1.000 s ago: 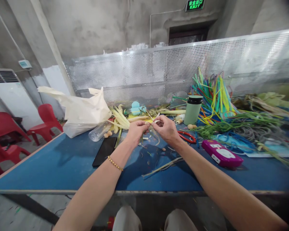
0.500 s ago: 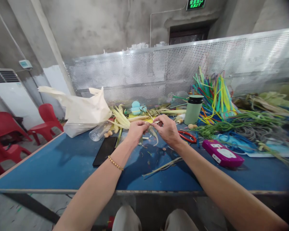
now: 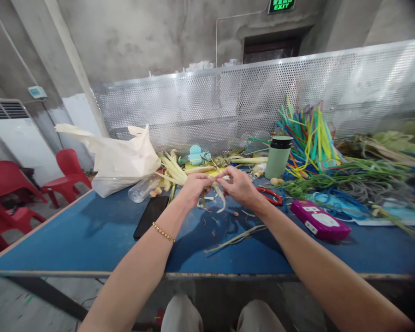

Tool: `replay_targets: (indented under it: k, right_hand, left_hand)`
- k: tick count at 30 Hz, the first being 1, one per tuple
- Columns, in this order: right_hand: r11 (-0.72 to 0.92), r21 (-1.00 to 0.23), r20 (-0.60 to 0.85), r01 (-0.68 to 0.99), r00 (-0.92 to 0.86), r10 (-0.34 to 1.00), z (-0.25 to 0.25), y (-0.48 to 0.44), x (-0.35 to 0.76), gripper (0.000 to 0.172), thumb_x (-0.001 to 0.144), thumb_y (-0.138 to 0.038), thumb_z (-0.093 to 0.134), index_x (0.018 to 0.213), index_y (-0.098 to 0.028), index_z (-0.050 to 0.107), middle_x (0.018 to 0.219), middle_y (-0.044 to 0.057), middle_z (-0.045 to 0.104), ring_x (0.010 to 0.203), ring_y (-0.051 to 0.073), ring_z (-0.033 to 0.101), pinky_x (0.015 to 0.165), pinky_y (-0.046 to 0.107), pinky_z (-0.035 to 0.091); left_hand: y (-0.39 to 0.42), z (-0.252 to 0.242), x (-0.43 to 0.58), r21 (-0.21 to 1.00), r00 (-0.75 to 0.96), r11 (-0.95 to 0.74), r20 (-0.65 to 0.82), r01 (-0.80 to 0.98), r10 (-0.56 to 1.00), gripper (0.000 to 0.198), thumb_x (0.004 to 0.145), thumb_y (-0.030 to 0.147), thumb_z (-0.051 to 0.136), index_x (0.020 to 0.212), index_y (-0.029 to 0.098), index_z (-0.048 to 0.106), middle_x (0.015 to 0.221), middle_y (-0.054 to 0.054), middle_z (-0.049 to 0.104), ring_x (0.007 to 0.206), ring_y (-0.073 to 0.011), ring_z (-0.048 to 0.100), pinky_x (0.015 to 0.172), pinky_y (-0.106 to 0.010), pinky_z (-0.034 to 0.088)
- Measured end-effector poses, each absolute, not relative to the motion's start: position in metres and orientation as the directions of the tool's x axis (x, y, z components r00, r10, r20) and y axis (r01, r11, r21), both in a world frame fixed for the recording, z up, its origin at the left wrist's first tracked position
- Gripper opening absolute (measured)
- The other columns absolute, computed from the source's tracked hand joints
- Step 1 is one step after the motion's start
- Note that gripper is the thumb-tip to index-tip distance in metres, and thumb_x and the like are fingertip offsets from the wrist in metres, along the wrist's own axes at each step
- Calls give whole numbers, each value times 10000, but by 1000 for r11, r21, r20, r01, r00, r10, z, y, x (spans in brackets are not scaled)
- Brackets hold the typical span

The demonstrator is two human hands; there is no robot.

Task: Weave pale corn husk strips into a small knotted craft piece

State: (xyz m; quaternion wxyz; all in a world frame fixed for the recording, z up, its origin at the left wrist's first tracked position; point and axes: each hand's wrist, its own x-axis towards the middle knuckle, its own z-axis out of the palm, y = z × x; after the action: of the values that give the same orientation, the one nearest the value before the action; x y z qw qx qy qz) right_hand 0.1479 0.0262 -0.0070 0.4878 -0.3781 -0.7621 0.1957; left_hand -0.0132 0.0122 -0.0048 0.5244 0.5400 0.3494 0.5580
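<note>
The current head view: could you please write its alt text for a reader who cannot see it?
A person's left hand and right hand meet, pinching pale fibrous material above a blue table. A cream bag and a dark, flat device lie to the left; a green container and a purple box are to the right.

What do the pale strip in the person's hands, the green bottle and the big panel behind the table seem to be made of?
Strip: probably dried plant fibre; dull, pale, curling.
Bottle: coated metal or plastic, hard to tell; smooth green body, black band.
Panel: most likely metal; silvery sheen, rows of small holes.
</note>
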Motion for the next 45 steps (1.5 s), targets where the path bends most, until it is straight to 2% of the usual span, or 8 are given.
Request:
replay_targets:
  k: [11, 23, 33, 36, 39, 41, 43, 45]
  right_hand:
    - [603, -714, 535, 355, -280, 797, -5, 18, 144, 168, 854, -351, 590, 802, -254, 463, 418, -78, 525, 349, 147, 542, 374, 241, 393]
    - [602, -733, 551, 317, -242, 799, -8, 25, 143, 167, 812, -338, 592, 789, -258, 447, 457, -73, 534, 360, 150, 523, 376, 258, 389]
    - [549, -793, 497, 265, -243, 833, -7, 26, 143, 208, 816, -409, 623, 783, -242, 503, 466, -47, 556, 355, 149, 507, 365, 269, 400]
    - [615, -688, 639, 385, -79, 765, -1, 26, 151, 215, 821, -403, 635, 896, -206, 593, 775, 39, 690, 488, 150, 566, 482, 302, 470]
    - [684, -437, 862, 584, 54, 504, 6, 25, 162, 182, 873, -356, 599, 947, -196, 648, 985, 92, 674, 691, 171, 592, 703, 338, 504]
    - [742, -293, 881, 603, -132, 455, 6, 24, 166, 153, 908, -302, 558, 880, -212, 678, 895, 77, 656, 776, 191, 590, 757, 329, 484]
    - [852, -163, 795, 497, -445, 412, 1, 24, 164, 156, 903, -240, 555, 874, -237, 708, 835, 49, 640, 782, 179, 587, 732, 291, 466]
    - [900, -84, 701, 428, -617, 358, -5, 24, 158, 215, 883, -160, 544, 919, -265, 729, 879, 39, 632, 772, 155, 572, 681, 255, 438]
  left_hand:
    - [11, -3, -17, 961, 199, -233, 260, -149, 945, 139, 627, 184, 781, 687, 116, 675, 567, 3, 545, 482, -58, 386, 499, -241, 256]
    - [13, -4, -17, 958, 200, -231, 263, -171, 944, 201, 655, 257, 817, 696, 121, 675, 585, -8, 552, 496, -61, 406, 496, -234, 286]
    - [11, -3, -16, 948, 175, -283, 306, -146, 936, 224, 567, 228, 839, 702, 122, 697, 578, -6, 568, 502, -61, 394, 491, -228, 269]
    - [17, -4, -20, 957, 120, -254, 271, -137, 955, 190, 540, 181, 810, 670, 119, 687, 581, -4, 575, 492, -56, 395, 486, -225, 273]
    - [26, -6, -26, 962, 68, -231, 243, -148, 968, 136, 512, 128, 764, 573, 126, 644, 572, 1, 561, 478, -48, 377, 472, -226, 253]
    - [30, -7, -30, 962, 80, -221, 236, -159, 968, 119, 517, 125, 750, 552, 124, 636, 579, -2, 560, 476, -47, 379, 471, -230, 249]
    - [32, -7, -33, 964, 84, -208, 224, -166, 971, 108, 529, 124, 744, 553, 123, 640, 555, 5, 538, 468, -47, 368, 473, -232, 241]
    - [32, -6, -34, 963, 76, -202, 218, -177, 973, 103, 533, 114, 743, 564, 121, 645, 543, 10, 525, 466, -45, 358, 478, -233, 237]
